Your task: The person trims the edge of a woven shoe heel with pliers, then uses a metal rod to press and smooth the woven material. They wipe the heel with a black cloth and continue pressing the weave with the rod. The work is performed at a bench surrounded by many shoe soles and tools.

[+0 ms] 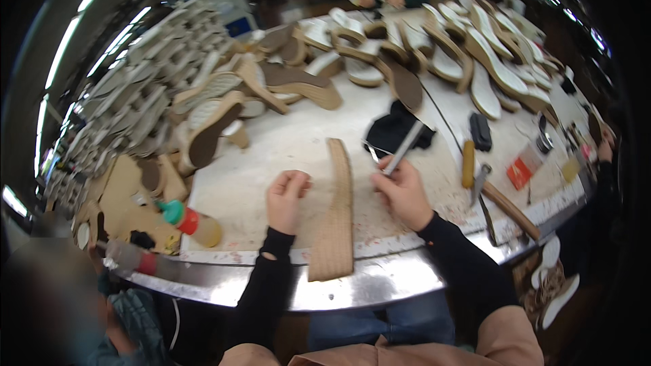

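A tan, woven-textured wedge sole piece point(333, 230) stands or lies lengthwise between my hands. Its wide end reaches over the metal table edge. To its left, my left hand point(287, 198) is closed with the fingertips together; whether anything small is in them cannot be seen. On the other side, my right hand point(405, 193) grips a slim silver metal tool point(407, 144) pointing away from me. A thinner bright prong shows beside it, and I cannot tell its exact kind. Just beyond the tool lies a crumpled black cloth point(393, 125). Neither hand appears to touch the sole piece.
Wedge shoe soles point(447, 61) crowd the far table, with more stacked at left. A green-capped bottle point(196, 224) stands front left. At right are a hammer point(505, 203), a yellow-handled tool point(468, 163), a dark block point(480, 132) and a red-labelled container point(522, 169). Other people work nearby.
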The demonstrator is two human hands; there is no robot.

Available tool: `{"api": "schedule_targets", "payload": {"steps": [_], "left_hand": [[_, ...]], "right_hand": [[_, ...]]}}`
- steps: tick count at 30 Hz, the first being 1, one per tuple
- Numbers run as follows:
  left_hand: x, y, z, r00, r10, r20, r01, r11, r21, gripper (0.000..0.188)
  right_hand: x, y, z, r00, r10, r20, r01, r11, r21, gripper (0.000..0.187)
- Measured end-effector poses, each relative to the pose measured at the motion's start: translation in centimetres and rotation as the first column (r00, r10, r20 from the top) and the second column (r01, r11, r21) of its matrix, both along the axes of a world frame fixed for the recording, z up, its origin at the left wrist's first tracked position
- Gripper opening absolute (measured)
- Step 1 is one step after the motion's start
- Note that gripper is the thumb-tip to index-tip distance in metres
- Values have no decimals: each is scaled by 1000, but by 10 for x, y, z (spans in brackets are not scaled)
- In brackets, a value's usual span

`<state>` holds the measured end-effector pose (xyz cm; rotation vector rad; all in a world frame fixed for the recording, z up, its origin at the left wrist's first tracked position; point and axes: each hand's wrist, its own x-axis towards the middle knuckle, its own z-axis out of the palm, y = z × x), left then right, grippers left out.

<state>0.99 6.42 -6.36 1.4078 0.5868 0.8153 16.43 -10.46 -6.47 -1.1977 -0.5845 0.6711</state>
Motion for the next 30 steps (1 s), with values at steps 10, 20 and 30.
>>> {"api": "schedule_targets", "payload": {"steps": [10, 20, 30], "left_hand": [[6, 0, -19, 999, 32, -7, -31, 992, 126, 8], [9, -1, -18, 992, 120, -38, -108, 965, 238, 11], [9, -15, -23, 999, 27, -29, -14, 925, 380, 7]], "right_hand": [[64, -24, -6, 471, -238, 849, 566, 820, -84, 26], [37, -40, -9, 406, -396, 823, 588, 803, 96, 10], [26, -62, -19, 647, -411, 642, 559, 828, -33, 11]]}}
